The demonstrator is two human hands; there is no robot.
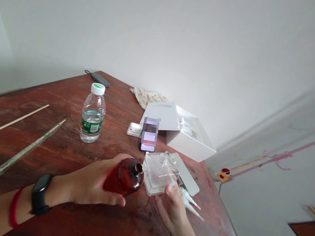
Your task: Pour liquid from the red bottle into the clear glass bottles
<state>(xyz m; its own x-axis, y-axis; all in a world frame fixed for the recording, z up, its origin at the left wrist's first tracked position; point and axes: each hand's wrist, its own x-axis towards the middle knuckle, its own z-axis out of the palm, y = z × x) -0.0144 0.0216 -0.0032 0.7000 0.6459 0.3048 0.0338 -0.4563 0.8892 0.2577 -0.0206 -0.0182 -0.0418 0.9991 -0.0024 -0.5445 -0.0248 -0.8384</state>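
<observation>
My left hand (100, 178) is wrapped round a brown see-through bottle (127, 177), whose uncapped neck points up and to the right. A black watch band and a red cord circle that wrist. In my right hand (169, 203) is a clear square plastic container (161, 172), tilted, with the thumb on its near edge and the other fingers mostly hidden beneath. Bottle and container are close side by side above the table. Beyond them a phone (149, 134) stands upright with its screen lit. White pointed nozzles (191, 205) lie just past my right hand.
A water bottle (93, 116) stands left of centre. Farther left lie a bare wooden stick (11, 123) and wrapped chopsticks (20, 156). An open white box (186, 144), a cloth (147, 97) and a grey flat device (99, 79) are at the back. The table's right edge (226, 220) runs near a wall.
</observation>
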